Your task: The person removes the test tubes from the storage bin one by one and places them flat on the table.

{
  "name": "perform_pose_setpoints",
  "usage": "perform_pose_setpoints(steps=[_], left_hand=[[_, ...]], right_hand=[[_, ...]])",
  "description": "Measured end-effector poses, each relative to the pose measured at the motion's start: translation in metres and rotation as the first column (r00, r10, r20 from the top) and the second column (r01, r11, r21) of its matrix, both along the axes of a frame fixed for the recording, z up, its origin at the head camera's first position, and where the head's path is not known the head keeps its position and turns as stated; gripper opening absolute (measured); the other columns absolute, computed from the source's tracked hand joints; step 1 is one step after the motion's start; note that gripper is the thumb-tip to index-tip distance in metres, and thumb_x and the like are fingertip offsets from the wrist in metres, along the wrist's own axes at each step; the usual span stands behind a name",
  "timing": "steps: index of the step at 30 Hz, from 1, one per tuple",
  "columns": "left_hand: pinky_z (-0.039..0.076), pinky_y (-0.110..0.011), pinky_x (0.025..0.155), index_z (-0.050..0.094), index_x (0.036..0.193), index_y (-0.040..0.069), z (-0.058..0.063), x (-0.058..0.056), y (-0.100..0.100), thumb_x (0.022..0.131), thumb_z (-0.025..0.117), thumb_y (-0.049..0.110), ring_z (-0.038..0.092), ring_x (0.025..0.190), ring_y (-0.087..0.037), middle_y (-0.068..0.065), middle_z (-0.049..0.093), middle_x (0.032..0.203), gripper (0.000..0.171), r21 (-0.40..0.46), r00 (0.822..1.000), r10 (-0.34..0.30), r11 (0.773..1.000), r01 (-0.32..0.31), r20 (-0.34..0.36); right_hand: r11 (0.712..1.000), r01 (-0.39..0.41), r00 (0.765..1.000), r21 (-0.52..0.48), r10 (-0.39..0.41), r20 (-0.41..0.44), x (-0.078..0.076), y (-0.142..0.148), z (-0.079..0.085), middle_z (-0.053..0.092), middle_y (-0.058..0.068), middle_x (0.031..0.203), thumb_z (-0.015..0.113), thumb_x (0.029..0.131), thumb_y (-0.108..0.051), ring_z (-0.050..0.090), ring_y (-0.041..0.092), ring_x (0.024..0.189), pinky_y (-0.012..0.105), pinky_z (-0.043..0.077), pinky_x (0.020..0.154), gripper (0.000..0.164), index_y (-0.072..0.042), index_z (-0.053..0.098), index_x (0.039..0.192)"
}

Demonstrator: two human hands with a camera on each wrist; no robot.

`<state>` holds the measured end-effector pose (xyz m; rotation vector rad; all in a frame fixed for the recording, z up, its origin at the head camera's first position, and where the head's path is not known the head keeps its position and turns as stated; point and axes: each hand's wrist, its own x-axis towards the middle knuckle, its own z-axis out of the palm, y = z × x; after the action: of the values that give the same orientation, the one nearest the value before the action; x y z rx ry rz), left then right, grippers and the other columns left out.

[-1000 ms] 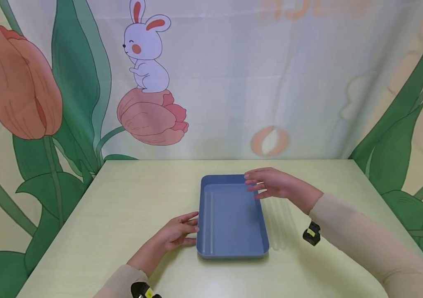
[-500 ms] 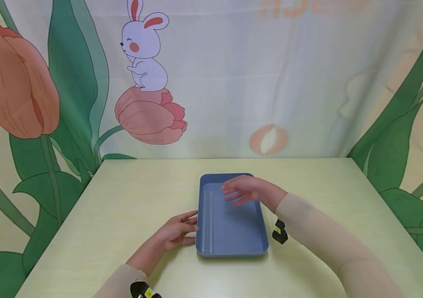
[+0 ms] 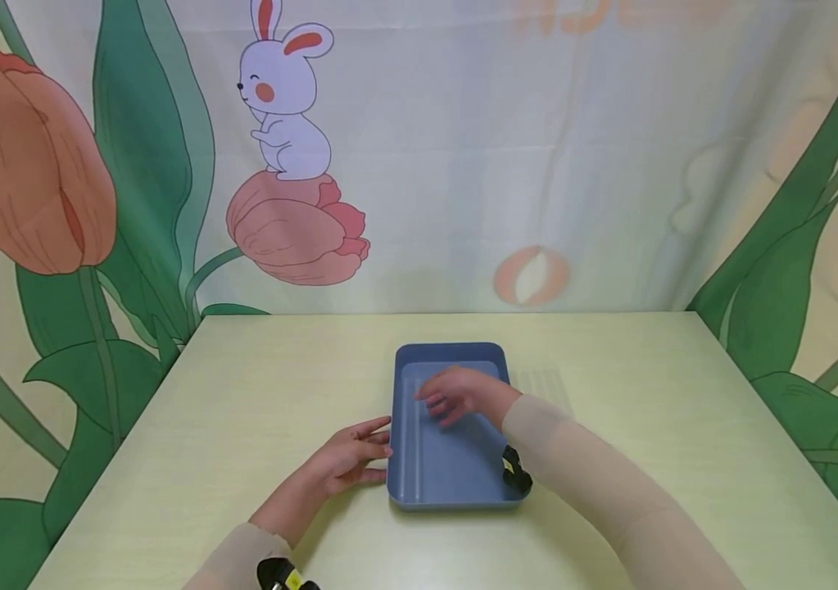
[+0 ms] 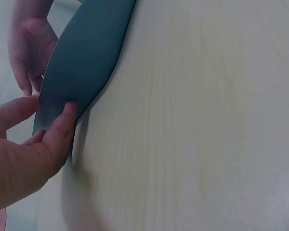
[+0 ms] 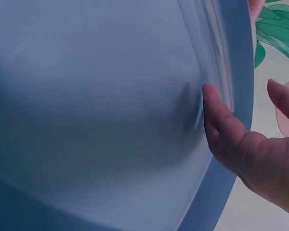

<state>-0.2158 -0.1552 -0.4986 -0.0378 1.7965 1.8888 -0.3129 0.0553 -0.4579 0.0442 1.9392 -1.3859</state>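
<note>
A blue rectangular tray (image 3: 463, 483) lies lengthwise on the pale table. Along its left inner side run clear, rod-like strips (image 3: 411, 471), also seen in the right wrist view as shiny strips (image 5: 216, 53) beside the wall. My left hand (image 3: 348, 460) rests against the tray's left outer wall; the left wrist view has its fingertips (image 4: 70, 107) at that wall, fingers spread. Over the tray's interior hovers my right hand (image 3: 463, 389), fingers pointing left and down. In the right wrist view, its fingertips are close to the strips, with the thumb (image 5: 282, 96) apart and nothing held.
More clear, ribbed strips (image 3: 547, 389) lie on the table (image 3: 271, 369) just right of the tray, partly hidden by the right sleeve (image 3: 595, 471). Behind the table hangs a curtain (image 3: 433, 164) printed with a rabbit and tulips.
My right hand has moved left and slightly nearer from the tray's far right rim to over its interior. The left hand and tray have stayed in place.
</note>
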Motion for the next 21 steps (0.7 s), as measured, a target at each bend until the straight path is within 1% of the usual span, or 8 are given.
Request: perform_pose_setpoints(steps=[5, 8, 10, 11, 15, 17, 18, 21], left_hand=[[0.058, -0.044, 0.098, 0.023, 0.161, -0.002, 0.001, 0.000, 0.000, 0.100, 0.053, -0.002, 0.058, 0.131, -0.028, -0.031, 0.027, 0.164, 0.068, -0.002, 1.000, -0.004, 1.000, 0.004, -0.006], [0.058, -0.044, 0.098, 0.023, 0.161, -0.002, 0.001, 0.000, 0.001, 0.100, 0.052, -0.002, 0.059, 0.129, -0.027, -0.031, 0.028, 0.164, 0.067, -0.002, 1.000, -0.005, 1.000, 0.005, -0.007], [0.058, -0.044, 0.098, 0.023, 0.161, -0.003, 0.001, 0.000, 0.000, 0.100, 0.052, -0.002, 0.060, 0.128, -0.026, -0.031, 0.028, 0.164, 0.067, -0.001, 1.000, -0.008, 1.000, 0.008, -0.007], [0.058, -0.044, 0.098, 0.023, 0.161, -0.003, 0.001, 0.000, 0.000, 0.100, 0.053, -0.002, 0.060, 0.128, -0.025, -0.031, 0.028, 0.164, 0.068, 0.001, 1.000, -0.011, 1.000, 0.011, -0.008], [0.058, -0.042, 0.097, 0.022, 0.161, -0.003, -0.001, -0.002, 0.000, 0.100, 0.053, -0.001, 0.059, 0.129, -0.025, -0.031, 0.028, 0.164, 0.068, 0.001, 1.000, -0.017, 1.000, 0.017, -0.010], [0.058, -0.042, 0.097, 0.022, 0.161, -0.002, -0.002, -0.002, -0.001, 0.100, 0.053, -0.001, 0.058, 0.130, -0.026, -0.031, 0.028, 0.164, 0.068, -0.001, 1.000, -0.018, 1.000, 0.018, -0.010], [0.058, -0.041, 0.096, 0.022, 0.161, -0.002, -0.002, -0.002, -0.001, 0.100, 0.053, -0.001, 0.058, 0.130, -0.026, -0.031, 0.028, 0.164, 0.068, -0.004, 1.000, -0.017, 1.000, 0.017, -0.009], [0.058, -0.040, 0.096, 0.022, 0.161, -0.002, -0.002, -0.002, -0.001, 0.101, 0.053, 0.000, 0.057, 0.133, -0.028, -0.030, 0.028, 0.165, 0.068, -0.012, 1.000, -0.020, 1.000, 0.020, -0.006]], right_hand=[[0.998, 0.042, 0.999, 0.045, -0.042, -0.009, 0.006, -0.011, 0.002, 0.050, 0.029, 0.149, 0.062, 0.097, -0.010, 0.054, 0.041, 0.136, 0.054, 0.051, 0.107, 0.048, 0.009, 0.051, 0.140], [0.996, 0.064, 0.998, 0.062, -0.063, -0.019, 0.003, -0.016, -0.006, 0.052, 0.026, 0.147, 0.065, 0.095, -0.008, 0.057, 0.038, 0.133, 0.054, 0.053, 0.104, 0.049, 0.009, 0.051, 0.139], [0.996, 0.067, 0.998, 0.055, -0.066, -0.017, -0.016, -0.017, -0.034, 0.058, 0.025, 0.141, 0.071, 0.090, -0.007, 0.063, 0.035, 0.123, 0.053, 0.058, 0.096, 0.045, 0.007, 0.057, 0.131], [0.997, 0.068, 0.997, 0.047, -0.067, -0.024, -0.028, -0.018, -0.052, 0.062, 0.024, 0.133, 0.076, 0.086, -0.006, 0.066, 0.032, 0.115, 0.051, 0.061, 0.088, 0.041, 0.005, 0.062, 0.123], [0.994, 0.094, 0.994, 0.061, -0.091, -0.059, -0.062, -0.023, -0.111, 0.066, 0.020, 0.107, 0.081, 0.077, -0.001, 0.066, 0.029, 0.095, 0.049, 0.063, 0.072, 0.033, 0.002, 0.063, 0.105], [0.989, 0.129, 0.988, 0.076, -0.121, -0.095, -0.067, -0.026, -0.126, 0.063, 0.018, 0.100, 0.078, 0.075, 0.002, 0.063, 0.029, 0.092, 0.048, 0.063, 0.067, 0.039, 0.001, 0.058, 0.109], [0.986, 0.140, 0.986, 0.085, -0.131, -0.098, -0.064, -0.027, -0.126, 0.064, 0.019, 0.106, 0.077, 0.078, 0.003, 0.063, 0.030, 0.097, 0.050, 0.063, 0.072, 0.044, 0.000, 0.057, 0.117], [0.985, 0.154, 0.981, 0.081, -0.142, -0.135, -0.069, -0.030, -0.142, 0.059, 0.020, 0.100, 0.073, 0.074, 0.006, 0.059, 0.033, 0.091, 0.047, 0.062, 0.061, 0.058, 0.006, 0.049, 0.127]])
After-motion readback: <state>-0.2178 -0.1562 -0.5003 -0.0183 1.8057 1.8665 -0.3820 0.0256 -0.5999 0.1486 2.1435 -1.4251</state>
